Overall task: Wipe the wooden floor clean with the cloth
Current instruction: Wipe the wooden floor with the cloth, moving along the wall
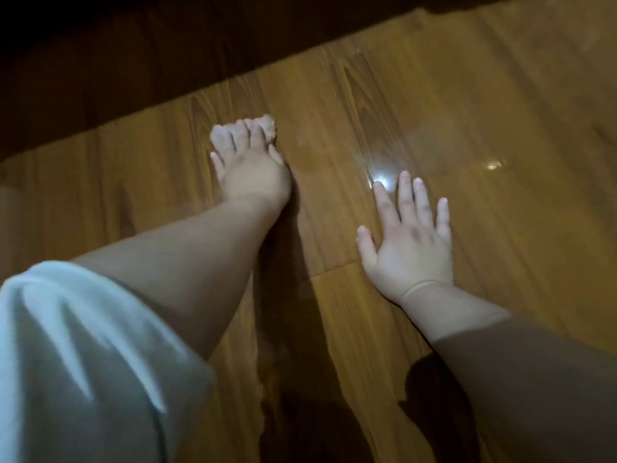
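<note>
Head view.

1. Cloth [269, 128]: small pale wad on the wooden floor [500, 95], in the lit boards just short of the dark shadowed band across the far left. It lies under and just beyond the fingertips of the left hand [248, 163]; only a lump past the fingers shows, and the rest is covered.
2. Left hand: stretched forward, fingers spread over the cloth and bearing down on it. Blur merges fingertips and cloth, so I cannot tell whether the fingers curl round it. Forearm bare, with a white sleeve [83, 362] at the near left.
3. Right hand [410, 243]: flat on the floor, fingers straight and splayed wide, holding nothing, well apart from the cloth. Its wrist runs into a brown sleeve [534, 379], cut off at the near right.
4. Glare spot [382, 180]: bright reflection on the floor touching the right index fingertip.
5. Far floor under the shadow: too dark to make out.
</note>
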Demonstrator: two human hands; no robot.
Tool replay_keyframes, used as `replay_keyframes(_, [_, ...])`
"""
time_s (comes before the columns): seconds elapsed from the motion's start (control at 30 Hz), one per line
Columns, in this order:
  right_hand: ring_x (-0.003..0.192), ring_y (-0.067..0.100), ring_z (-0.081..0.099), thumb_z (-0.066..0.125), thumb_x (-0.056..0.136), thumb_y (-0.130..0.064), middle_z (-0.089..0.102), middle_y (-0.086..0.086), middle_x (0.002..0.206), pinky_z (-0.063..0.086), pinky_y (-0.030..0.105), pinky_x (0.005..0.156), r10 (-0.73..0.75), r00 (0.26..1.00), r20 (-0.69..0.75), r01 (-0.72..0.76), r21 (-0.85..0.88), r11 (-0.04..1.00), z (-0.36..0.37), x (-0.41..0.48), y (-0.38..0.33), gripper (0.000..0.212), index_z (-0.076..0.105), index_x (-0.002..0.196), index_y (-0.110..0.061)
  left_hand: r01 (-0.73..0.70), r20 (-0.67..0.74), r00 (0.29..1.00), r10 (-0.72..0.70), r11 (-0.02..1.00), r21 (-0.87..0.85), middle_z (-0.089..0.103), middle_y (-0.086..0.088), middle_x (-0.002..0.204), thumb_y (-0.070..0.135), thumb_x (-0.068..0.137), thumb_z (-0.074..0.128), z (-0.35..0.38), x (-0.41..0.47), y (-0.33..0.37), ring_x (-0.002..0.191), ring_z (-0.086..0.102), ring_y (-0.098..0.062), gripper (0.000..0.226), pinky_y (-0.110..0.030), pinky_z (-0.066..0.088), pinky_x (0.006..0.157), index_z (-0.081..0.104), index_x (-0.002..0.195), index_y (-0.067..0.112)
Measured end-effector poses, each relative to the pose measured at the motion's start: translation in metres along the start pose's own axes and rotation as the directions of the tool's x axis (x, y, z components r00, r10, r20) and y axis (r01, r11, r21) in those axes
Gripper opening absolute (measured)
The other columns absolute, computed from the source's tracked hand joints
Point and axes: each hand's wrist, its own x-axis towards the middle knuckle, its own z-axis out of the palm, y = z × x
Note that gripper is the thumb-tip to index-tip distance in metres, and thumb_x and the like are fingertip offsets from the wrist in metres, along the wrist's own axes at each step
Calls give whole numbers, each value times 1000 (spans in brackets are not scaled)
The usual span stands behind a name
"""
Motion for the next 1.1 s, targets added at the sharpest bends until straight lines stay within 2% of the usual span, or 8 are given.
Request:
replay_keyframes(0.07, [149, 25, 7, 24, 92, -54, 13, 12, 161, 4, 51, 119, 3, 1000, -11, -3, -5, 1000, 2, 0, 0, 69, 20, 154, -23, -149, 40, 987, 154, 984, -100, 19, 3, 160, 35, 102, 29, 8, -7, 41, 148, 10, -18, 49, -41, -1, 118, 30, 150, 24])
replay_keyframes(0.17, [149, 25, 8, 24, 91, -53, 15, 12, 161, 7, 52, 119, -5, 1000, -1, 5, -10, 1000, -1, 1, 0, 69, 25, 153, -21, -350, 143, 891, 430, 853, -388, 24, 9, 158, 47, 100, 31, 7, -37, 56, 146, 15, -12, 48, -28, 5, 112, 43, 143, 32])
replay_keyframes(0.23, [150, 24, 6, 23, 91, -53, 13, 11, 162, 6, 51, 120, 4, 1000, 10, -4, -7, 1000, -3, 0, 0, 69, 22, 153, -22, -230, 108, 943, 313, 854, -467, 20, 11, 159, 49, 98, 34, -3, -37, 29, 143, 19, -12, 46, -23, 13, 106, 44, 141, 37])
replay_keyframes(0.33, [150, 23, 5, 22, 92, -54, 11, 9, 162, 2, 49, 120, 18, 1000, 13, -18, 3, 1000, -2, 0, -2, 69, 18, 154, -24, -73, 100, 991, 87, 988, -135, -2, -3, 162, 43, 101, 28, -8, -27, -31, 148, 3, -24, 55, -38, 6, 118, 19, 153, 27])
replay_keyframes(0.4, [150, 22, 4, 20, 93, -55, 10, 9, 162, 1, 48, 120, 17, 999, 28, -17, 1, 1000, -2, 0, -2, 69, 16, 155, -25, -110, 205, 974, 91, 991, 82, -19, -7, 160, 47, 102, 17, -2, -26, -51, 147, -16, -21, 62, -44, -8, 118, -4, 154, 22])
replay_keyframes(0.53, [150, 21, -2, 20, 98, -52, 4, 7, 163, -4, 46, 120, 26, 995, 93, -28, 21, 999, -11, -2, -1, 63, 8, 155, -30, -167, 343, 930, 132, 983, 77, -32, -7, 155, 53, 99, 15, 5, -13, -56, 143, -28, -19, 68, -45, -16, 113, -18, 150, 24])
replay_keyframes(0.93, [149, 19, -12, 26, 101, -43, -9, -8, 163, -6, 46, 118, 39, 941, 336, -113, 203, 973, -54, 60, -73, 63, -5, 155, -30, -193, 396, 907, 142, 977, 93, -34, -8, 154, 57, 95, 11, 6, -11, -58, 142, -30, -22, 72, -48, -17, 112, -21, 149, 23])
replay_keyframes(1.1, [149, 12, -5, 33, 100, -28, 1, -8, 163, -8, 32, 118, -48, 982, 185, -2, 261, 965, -29, 50, -81, 61, 9, 156, -25, -191, 380, 915, 137, 976, 108, -32, -7, 155, 60, 91, 9, 8, -13, -59, 142, -29, -20, 74, -47, -17, 112, -20, 150, 24])
